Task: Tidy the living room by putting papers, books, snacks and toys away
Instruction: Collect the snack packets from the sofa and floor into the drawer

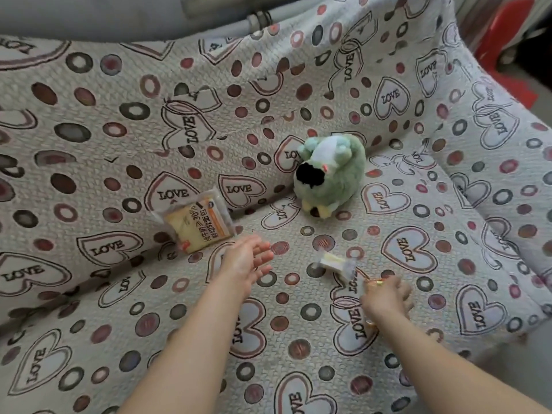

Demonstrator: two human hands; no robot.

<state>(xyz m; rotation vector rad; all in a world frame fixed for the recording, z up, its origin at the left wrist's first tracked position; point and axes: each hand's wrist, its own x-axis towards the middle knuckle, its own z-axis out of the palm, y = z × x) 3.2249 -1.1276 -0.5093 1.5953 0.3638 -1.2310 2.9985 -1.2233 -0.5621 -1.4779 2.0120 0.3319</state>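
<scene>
My left hand [248, 258] is spread wide near the bread pack [198, 224] mid-frame, my right hand [385, 297] looks curled by the small candy [336, 261], and a rushed grab could knock the candy off the sofa [89, 144].

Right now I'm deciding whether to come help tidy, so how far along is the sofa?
Nothing looks put away yet. On the heart-patterned sofa cover remain a green plush toy, a clear-wrapped bread packet leaning on the backrest, and a small wrapped candy. Both hands are empty: the left hand reaches toward the packet, while the right hand sits near the candy. All three items are left.
</scene>
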